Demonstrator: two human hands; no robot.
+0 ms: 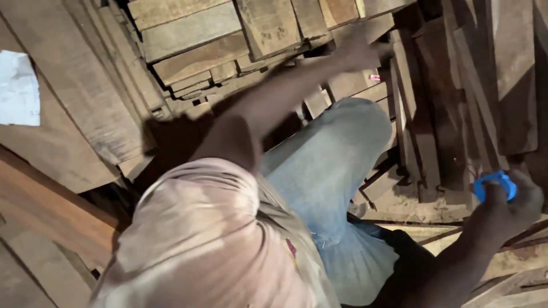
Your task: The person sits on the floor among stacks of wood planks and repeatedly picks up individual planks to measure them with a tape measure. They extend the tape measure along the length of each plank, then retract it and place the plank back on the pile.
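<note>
Brown wooden planks [194, 34], pale pink shirt [211, 239], light blue jeans [331, 165], bright blue tool [495, 185], white paper [18, 88]

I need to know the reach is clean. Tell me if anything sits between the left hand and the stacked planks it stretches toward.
Nothing visible stands between them. The left hand is already at the stacked planks, seemingly touching, though motion blur hides the contact. The right hand holds a blue object off to the side.

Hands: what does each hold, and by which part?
Right hand grips a small blue object around its body. Left hand, blurred, reaches onto stacked wooden planks; grip unclear.
</note>
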